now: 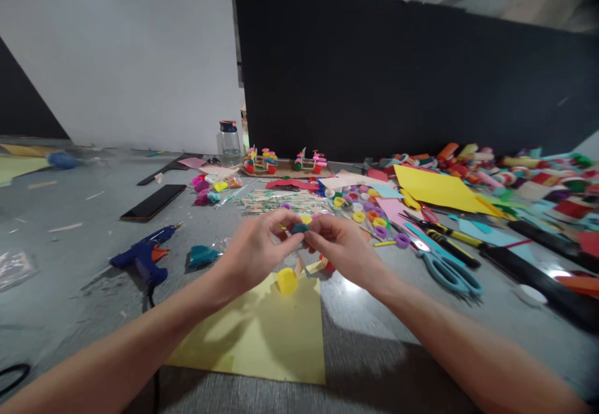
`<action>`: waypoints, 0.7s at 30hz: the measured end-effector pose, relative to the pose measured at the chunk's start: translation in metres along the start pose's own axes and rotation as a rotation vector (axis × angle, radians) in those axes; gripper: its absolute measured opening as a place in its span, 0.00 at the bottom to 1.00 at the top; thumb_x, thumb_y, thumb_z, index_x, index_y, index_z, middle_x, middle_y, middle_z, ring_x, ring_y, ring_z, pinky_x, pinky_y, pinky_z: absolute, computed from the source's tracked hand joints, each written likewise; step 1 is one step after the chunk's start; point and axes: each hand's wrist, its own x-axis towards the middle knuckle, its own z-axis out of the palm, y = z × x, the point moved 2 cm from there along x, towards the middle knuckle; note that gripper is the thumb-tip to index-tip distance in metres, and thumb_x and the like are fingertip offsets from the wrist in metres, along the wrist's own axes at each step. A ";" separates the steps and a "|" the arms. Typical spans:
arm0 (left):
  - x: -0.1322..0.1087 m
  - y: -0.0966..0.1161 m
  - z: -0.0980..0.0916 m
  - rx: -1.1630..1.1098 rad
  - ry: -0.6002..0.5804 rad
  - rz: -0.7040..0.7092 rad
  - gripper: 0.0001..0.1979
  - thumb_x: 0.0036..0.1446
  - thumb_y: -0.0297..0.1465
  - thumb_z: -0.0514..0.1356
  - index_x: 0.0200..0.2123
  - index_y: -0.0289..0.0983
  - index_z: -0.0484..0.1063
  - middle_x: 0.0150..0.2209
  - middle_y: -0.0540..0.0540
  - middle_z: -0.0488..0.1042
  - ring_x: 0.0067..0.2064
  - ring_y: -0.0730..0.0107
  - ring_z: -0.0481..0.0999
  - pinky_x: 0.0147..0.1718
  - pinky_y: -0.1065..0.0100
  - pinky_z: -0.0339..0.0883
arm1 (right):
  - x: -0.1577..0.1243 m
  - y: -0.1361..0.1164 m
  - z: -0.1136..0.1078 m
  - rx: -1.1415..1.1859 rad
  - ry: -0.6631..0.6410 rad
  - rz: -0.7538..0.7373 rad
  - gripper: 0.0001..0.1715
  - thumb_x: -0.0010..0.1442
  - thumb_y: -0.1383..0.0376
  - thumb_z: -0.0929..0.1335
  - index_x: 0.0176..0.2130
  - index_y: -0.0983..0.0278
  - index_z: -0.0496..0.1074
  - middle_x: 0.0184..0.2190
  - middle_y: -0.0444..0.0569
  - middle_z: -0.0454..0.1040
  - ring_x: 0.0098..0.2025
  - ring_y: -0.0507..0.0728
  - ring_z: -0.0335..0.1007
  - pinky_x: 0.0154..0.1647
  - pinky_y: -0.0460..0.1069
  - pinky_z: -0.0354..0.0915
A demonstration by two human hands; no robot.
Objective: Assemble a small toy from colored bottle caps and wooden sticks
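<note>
My left hand (262, 242) and my right hand (339, 239) meet above the middle of the table, both closed. Between their fingertips they pinch a small dark teal lump (300, 229), which looks like modelling clay; the fingers partly cover it. Below them, a yellow bottle cap (287, 281) stands at the top edge of a yellow paper sheet (262, 333). Behind the cap, partly hidden by my hands, are small wooden pieces (316, 267). A teal packet (203, 255) lies to the left of my left hand.
A blue glue gun (143, 255) and a black phone (153, 202) lie left. Scissors (449, 270), cutters and coloured paper (435, 189) crowd the right. Wooden sticks (281, 201) and loose caps (380, 232) lie beyond my hands; small toy vehicles (261, 161) and a bottle (229, 139) stand behind.
</note>
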 end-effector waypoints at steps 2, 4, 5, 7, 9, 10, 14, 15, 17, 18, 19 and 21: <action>0.001 -0.003 0.002 -0.108 -0.042 -0.035 0.07 0.60 0.32 0.60 0.40 0.37 0.75 0.35 0.48 0.80 0.35 0.69 0.78 0.32 0.70 0.68 | 0.000 0.000 0.000 0.032 0.021 0.010 0.15 0.63 0.60 0.66 0.26 0.63 0.66 0.26 0.44 0.72 0.26 0.49 0.67 0.22 0.45 0.62; 0.001 -0.006 0.004 -0.178 -0.060 -0.045 0.06 0.61 0.31 0.58 0.38 0.37 0.75 0.33 0.49 0.79 0.33 0.71 0.77 0.31 0.71 0.67 | 0.000 0.000 -0.001 0.042 0.017 0.017 0.14 0.63 0.60 0.66 0.27 0.63 0.67 0.26 0.44 0.72 0.26 0.50 0.67 0.23 0.45 0.62; 0.001 -0.007 0.005 -0.191 -0.059 -0.048 0.06 0.62 0.31 0.57 0.38 0.37 0.74 0.31 0.49 0.78 0.32 0.71 0.76 0.30 0.71 0.67 | 0.000 -0.001 -0.001 0.037 0.008 0.015 0.15 0.63 0.60 0.66 0.27 0.63 0.67 0.26 0.44 0.72 0.26 0.49 0.67 0.23 0.46 0.63; 0.001 -0.009 0.005 -0.183 -0.046 -0.045 0.06 0.62 0.30 0.57 0.37 0.37 0.74 0.30 0.50 0.77 0.31 0.71 0.75 0.29 0.71 0.66 | 0.000 -0.003 -0.002 0.011 0.000 -0.013 0.14 0.63 0.61 0.66 0.27 0.64 0.68 0.26 0.43 0.72 0.26 0.49 0.67 0.25 0.46 0.64; 0.001 -0.008 0.005 -0.127 -0.028 -0.014 0.06 0.62 0.29 0.56 0.37 0.37 0.74 0.30 0.49 0.77 0.32 0.71 0.75 0.31 0.70 0.66 | 0.000 -0.005 -0.004 -0.035 0.033 -0.061 0.11 0.63 0.61 0.67 0.31 0.63 0.71 0.27 0.43 0.72 0.29 0.50 0.68 0.28 0.47 0.65; 0.001 -0.006 0.004 -0.076 -0.015 0.010 0.06 0.62 0.29 0.57 0.37 0.37 0.74 0.31 0.49 0.77 0.33 0.70 0.75 0.32 0.69 0.66 | -0.001 -0.005 -0.005 -0.061 0.058 -0.085 0.09 0.63 0.61 0.67 0.33 0.63 0.72 0.28 0.43 0.73 0.30 0.51 0.69 0.29 0.47 0.65; -0.003 0.001 0.000 0.155 0.055 0.094 0.06 0.60 0.28 0.58 0.39 0.36 0.76 0.35 0.47 0.77 0.37 0.66 0.75 0.35 0.66 0.66 | -0.002 -0.005 -0.005 -0.130 0.101 -0.157 0.06 0.63 0.62 0.67 0.36 0.63 0.72 0.30 0.45 0.75 0.31 0.52 0.70 0.33 0.48 0.66; -0.004 0.003 0.000 0.175 0.057 0.099 0.07 0.60 0.28 0.58 0.39 0.36 0.75 0.36 0.46 0.77 0.37 0.66 0.75 0.35 0.66 0.65 | -0.002 -0.005 -0.005 -0.137 0.101 -0.168 0.06 0.63 0.63 0.67 0.36 0.63 0.72 0.30 0.45 0.76 0.31 0.51 0.71 0.33 0.48 0.67; -0.005 0.006 0.000 0.176 0.038 0.094 0.06 0.61 0.28 0.58 0.40 0.36 0.75 0.35 0.47 0.77 0.36 0.67 0.75 0.35 0.66 0.65 | -0.002 -0.004 -0.004 -0.152 0.111 -0.184 0.04 0.62 0.65 0.67 0.37 0.63 0.72 0.30 0.45 0.76 0.31 0.52 0.71 0.34 0.49 0.67; -0.005 0.007 0.000 0.172 0.026 0.087 0.06 0.61 0.27 0.58 0.40 0.36 0.74 0.35 0.47 0.77 0.36 0.67 0.75 0.35 0.66 0.65 | -0.003 -0.004 -0.004 -0.161 0.118 -0.192 0.04 0.62 0.66 0.67 0.38 0.63 0.72 0.31 0.46 0.76 0.32 0.52 0.72 0.34 0.49 0.67; -0.006 0.008 0.000 0.175 0.019 0.083 0.06 0.61 0.27 0.57 0.40 0.36 0.74 0.34 0.47 0.77 0.35 0.67 0.75 0.35 0.66 0.65 | -0.003 -0.005 -0.003 -0.168 0.122 -0.203 0.04 0.62 0.65 0.67 0.39 0.63 0.72 0.32 0.46 0.77 0.32 0.52 0.72 0.35 0.49 0.67; -0.006 0.009 0.000 0.203 0.014 0.081 0.06 0.61 0.26 0.57 0.40 0.36 0.74 0.34 0.47 0.77 0.35 0.67 0.75 0.35 0.66 0.65 | -0.004 -0.006 -0.003 -0.176 0.122 -0.228 0.05 0.62 0.64 0.68 0.39 0.63 0.73 0.32 0.46 0.77 0.33 0.53 0.72 0.36 0.49 0.67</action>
